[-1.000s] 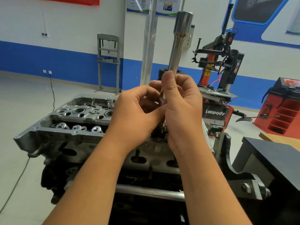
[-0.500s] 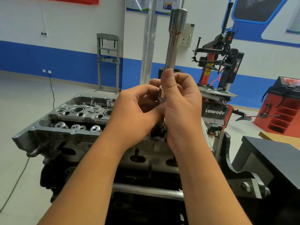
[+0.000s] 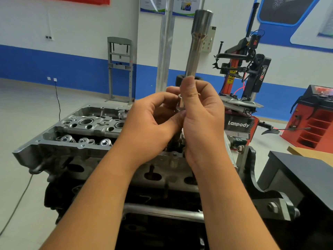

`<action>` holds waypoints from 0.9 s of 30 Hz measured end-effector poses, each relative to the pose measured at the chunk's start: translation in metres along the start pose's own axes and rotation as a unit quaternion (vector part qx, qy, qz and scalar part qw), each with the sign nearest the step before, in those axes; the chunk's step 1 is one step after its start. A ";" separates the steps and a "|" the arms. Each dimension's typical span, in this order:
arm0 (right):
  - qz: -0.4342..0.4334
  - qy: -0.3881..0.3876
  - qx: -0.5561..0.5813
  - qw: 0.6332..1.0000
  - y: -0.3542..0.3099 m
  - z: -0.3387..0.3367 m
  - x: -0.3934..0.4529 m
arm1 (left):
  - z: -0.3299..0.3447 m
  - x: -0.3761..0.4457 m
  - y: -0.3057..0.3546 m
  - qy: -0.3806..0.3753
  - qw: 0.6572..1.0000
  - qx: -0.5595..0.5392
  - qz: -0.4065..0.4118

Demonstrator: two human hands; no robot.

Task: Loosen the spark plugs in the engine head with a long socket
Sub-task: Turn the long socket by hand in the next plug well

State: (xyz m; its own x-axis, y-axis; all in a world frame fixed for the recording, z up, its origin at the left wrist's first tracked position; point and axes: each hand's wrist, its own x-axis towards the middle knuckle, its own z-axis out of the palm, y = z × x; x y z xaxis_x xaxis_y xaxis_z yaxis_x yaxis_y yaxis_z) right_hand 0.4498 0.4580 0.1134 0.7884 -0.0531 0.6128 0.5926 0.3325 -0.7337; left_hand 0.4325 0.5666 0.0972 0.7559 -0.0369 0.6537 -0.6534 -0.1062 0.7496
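Observation:
A long steel socket (image 3: 197, 46) stands nearly upright in front of me, its wide open end at the top. My right hand (image 3: 200, 116) grips its lower shaft, thumb pressed along the metal. My left hand (image 3: 153, 121) curls round a short silver piece (image 3: 180, 105) at the socket's bottom end, fingertips pinching it. Both hands hover above the grey engine head (image 3: 86, 129), which sits on a stand with valve springs and round bores showing on its left half. The right half of the head is hidden behind my hands. No spark plug shows.
A black stand bracket (image 3: 259, 186) and a dark table (image 3: 306, 170) lie to my right. Behind stand a tyre changer (image 3: 241, 73), a red machine (image 3: 317, 120), a steel pillar (image 3: 164, 51) and a grey press frame (image 3: 119, 69). A cable (image 3: 18, 201) runs across the floor at left.
The socket has straightened from a rightward lean to nearly upright, and both hands have shifted slightly while working at its lower end.

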 end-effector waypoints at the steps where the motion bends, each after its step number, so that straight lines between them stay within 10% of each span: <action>1: 0.001 0.003 0.001 1.000 0.000 0.000 0.000 | 0.000 0.000 0.001 -0.025 1.000 -0.014 -0.005; 10: 0.015 0.006 0.016 1.000 -0.001 0.000 0.000 | 0.002 0.000 -0.005 0.049 0.998 0.025 0.003; 16: 0.020 0.011 0.012 1.000 0.000 0.000 0.000 | -0.003 0.001 0.002 -0.061 0.997 -0.030 -0.022; 23: 0.013 0.001 0.017 1.000 -0.001 0.001 -0.001 | 0.002 0.000 -0.005 0.046 0.998 0.032 0.001; 27: 0.007 -0.007 0.022 1.000 -0.001 0.000 -0.001 | -0.002 0.001 -0.003 -0.035 0.999 0.005 -0.015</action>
State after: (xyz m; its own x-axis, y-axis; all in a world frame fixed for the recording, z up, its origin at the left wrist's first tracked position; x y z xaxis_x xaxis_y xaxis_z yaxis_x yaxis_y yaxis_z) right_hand 0.4480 0.4573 0.1132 0.7943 -0.0340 0.6066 0.5729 0.3744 -0.7291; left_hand 0.4354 0.5687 0.0957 0.7759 -0.1035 0.6223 -0.6308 -0.1186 0.7668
